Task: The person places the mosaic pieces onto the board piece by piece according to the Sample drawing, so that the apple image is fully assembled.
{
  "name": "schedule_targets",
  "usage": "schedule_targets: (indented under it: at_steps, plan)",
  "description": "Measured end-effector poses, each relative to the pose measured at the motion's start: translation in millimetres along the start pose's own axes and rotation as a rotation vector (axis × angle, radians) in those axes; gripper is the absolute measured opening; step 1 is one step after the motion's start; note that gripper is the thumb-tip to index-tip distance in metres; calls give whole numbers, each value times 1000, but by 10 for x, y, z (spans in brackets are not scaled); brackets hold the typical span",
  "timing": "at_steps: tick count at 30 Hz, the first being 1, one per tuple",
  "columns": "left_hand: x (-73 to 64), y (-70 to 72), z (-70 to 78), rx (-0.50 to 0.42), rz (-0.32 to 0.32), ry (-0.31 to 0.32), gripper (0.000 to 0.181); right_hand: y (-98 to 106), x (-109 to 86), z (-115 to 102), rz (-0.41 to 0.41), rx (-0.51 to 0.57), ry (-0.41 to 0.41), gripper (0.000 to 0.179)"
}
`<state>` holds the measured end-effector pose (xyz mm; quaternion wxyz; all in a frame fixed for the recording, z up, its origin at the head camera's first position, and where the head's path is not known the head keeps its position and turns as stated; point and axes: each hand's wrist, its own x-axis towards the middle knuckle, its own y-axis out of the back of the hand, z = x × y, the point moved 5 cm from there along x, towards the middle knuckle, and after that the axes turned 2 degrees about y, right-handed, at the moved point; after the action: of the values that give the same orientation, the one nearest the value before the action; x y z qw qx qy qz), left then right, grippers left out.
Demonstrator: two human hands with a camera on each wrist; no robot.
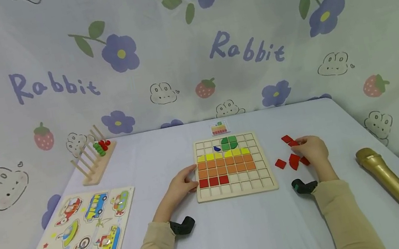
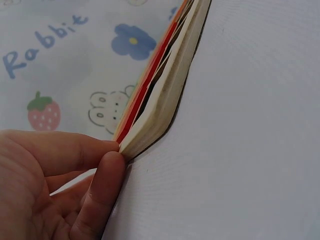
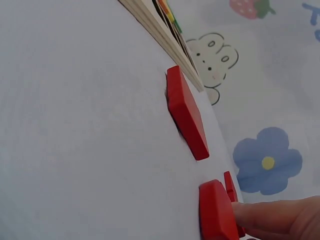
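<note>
A wooden grid board (image 1: 251,185) lies in the middle of the table. It holds red squares (image 1: 214,181) at its left, two rows of orange squares (image 1: 226,165), a yellow row (image 1: 218,155), rounded green pieces (image 1: 229,143) and a small blue piece (image 1: 217,149). My left hand (image 1: 180,188) grips the board's left edge with its fingertips, close to the corner in the left wrist view. To the right, my right hand (image 1: 312,151) pinches a red tile (image 1: 293,143) among several loose ones. Another red tile (image 3: 187,114) lies flat between that hand and the board.
Behind the board sits a small pattern card (image 1: 219,128). A pegged wooden stand (image 1: 97,170) with red and green beads is at the back left, a vehicle puzzle board (image 1: 56,236) in front of it. A gold microphone (image 1: 398,190) lies at the right.
</note>
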<state>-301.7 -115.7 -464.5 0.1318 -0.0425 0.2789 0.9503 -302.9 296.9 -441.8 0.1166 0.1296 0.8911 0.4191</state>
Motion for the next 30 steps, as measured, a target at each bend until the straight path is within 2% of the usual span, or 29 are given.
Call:
schedule_targets:
  at_steps: [6, 8, 9, 11, 14, 16, 17, 19, 24, 27, 30]
  plan:
    - [12, -5, -7, 0, -3, -4, 57, 38, -15, -35, 61, 28, 53, 43]
    - [14, -5, -13, -1, -5, -2, 57, 57, -22, -64, 79, 89, 66, 41]
    - [16, -7, -15, 1, -7, -3, 56, 58, -24, -83, 71, 153, 65, 41]
    - [12, -8, -14, -5, -10, -12, 56, 34, -28, -138, 0, 366, 48, 40]
    - [-9, -4, 7, -17, -16, -44, 55, -49, -68, -284, -189, 778, -14, 32]
    - [-26, 1, 32, -14, -19, -78, 55, -115, -111, -402, -313, 962, -60, 24]
    - [-30, 2, 38, -16, -20, -81, 55, -147, -137, -465, -366, 1006, -65, 20]
    - [-24, 3, 35, -22, -20, -74, 55, -210, -187, -583, -443, 1012, -38, 15]
    - [25, -2, -15, -42, -11, -21, 57, -416, -289, -789, -544, 907, 44, 12]
    - [38, -4, -23, -34, -8, -6, 57, -567, -359, -881, -582, 855, 71, 17]
    - [35, -5, -21, -27, -8, 5, 57, -713, -443, -967, -580, 744, 96, 26]
